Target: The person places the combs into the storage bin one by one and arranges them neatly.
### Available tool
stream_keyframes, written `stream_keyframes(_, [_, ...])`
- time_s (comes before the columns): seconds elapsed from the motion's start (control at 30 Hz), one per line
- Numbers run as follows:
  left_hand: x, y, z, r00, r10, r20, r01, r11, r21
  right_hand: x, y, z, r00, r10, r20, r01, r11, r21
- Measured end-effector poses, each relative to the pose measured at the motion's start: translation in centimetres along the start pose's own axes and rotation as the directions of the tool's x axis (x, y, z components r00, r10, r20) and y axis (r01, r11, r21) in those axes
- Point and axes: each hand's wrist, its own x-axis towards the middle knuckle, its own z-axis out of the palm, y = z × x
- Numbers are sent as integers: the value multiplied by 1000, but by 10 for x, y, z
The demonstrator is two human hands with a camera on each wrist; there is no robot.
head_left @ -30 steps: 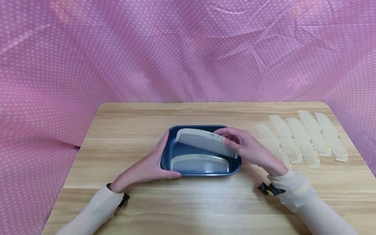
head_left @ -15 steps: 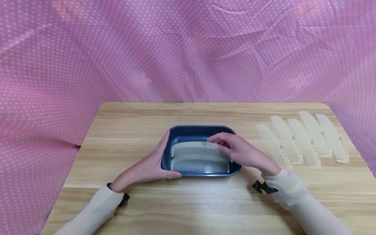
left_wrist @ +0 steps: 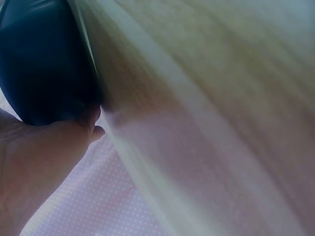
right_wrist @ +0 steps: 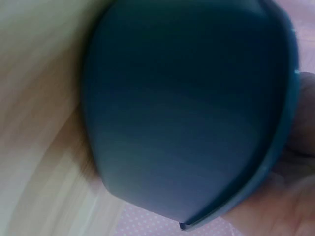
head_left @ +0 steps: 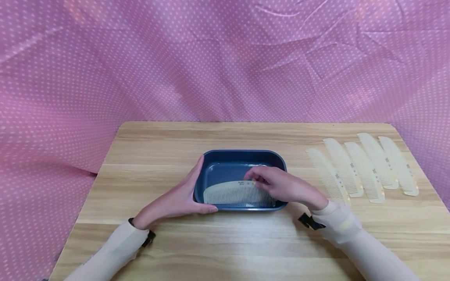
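Note:
A dark blue rectangular tray [head_left: 225, 171] stands on the table. My left hand [head_left: 181, 197] grips its left end, the thumb along the front rim and the fingers around the side. Inside, my right hand [head_left: 281, 185] pinches a pale cream comb [head_left: 228, 193] by its upper edge near the right end, teeth pointing towards me. That comb lies along the front wall and covers another comb behind it from view. In the left wrist view, the hand's thumb side [left_wrist: 39, 157] presses against the tray [left_wrist: 44, 64]. The tray's outer wall [right_wrist: 192, 108] fills most of the right wrist view.
Several more cream combs [head_left: 363, 171] lie side by side, slanted, on the right of the wooden table [head_left: 154, 140]. A pink dotted cloth [head_left: 225, 70] hangs behind the table's back edge.
My right hand has lowered the comb into the tray and moved it towards the front wall, over the comb lying there. My left hand has stayed on the tray.

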Motion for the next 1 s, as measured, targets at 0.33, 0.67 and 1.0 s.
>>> stream_keyframes(0.33, [-1,-1,1,1000,2,-5,-2,1000,-4,4,-4,6,1000,12,16,-10,995,-103])
stream_keyframes(0.67, [-1,0,1,1000,2,-10,-2,1000,3,5,-5,13,1000,13,-16,-16,974,-224])
stream_keyframes(1.0, [1,-1,2,1000,20,-8,-20,1000,-14,4,-3,17,999,17,-33,-25,962,-270])
